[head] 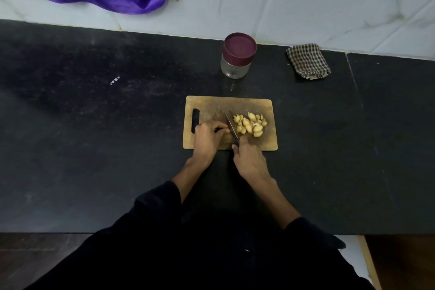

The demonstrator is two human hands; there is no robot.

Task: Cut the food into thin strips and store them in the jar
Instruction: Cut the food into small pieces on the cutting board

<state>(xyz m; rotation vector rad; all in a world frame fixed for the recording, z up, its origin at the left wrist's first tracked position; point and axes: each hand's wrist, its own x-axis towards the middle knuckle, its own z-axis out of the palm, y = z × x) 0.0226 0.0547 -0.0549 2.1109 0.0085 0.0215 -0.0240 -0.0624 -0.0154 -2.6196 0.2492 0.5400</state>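
surface: dark stone counter (94, 148), dusty, pale smudges left of centre, one small white mark on that side. a seam crosses the slab at the right.

directly on it:
- wooden cutting board (249, 103), near the middle, handle slot at its left end.
- clear glass jar (235, 68) with maroon lid on, upright, beyond the board, apart from it.
- folded checked cloth (308, 61), right of the jar, near the back edge of the counter.
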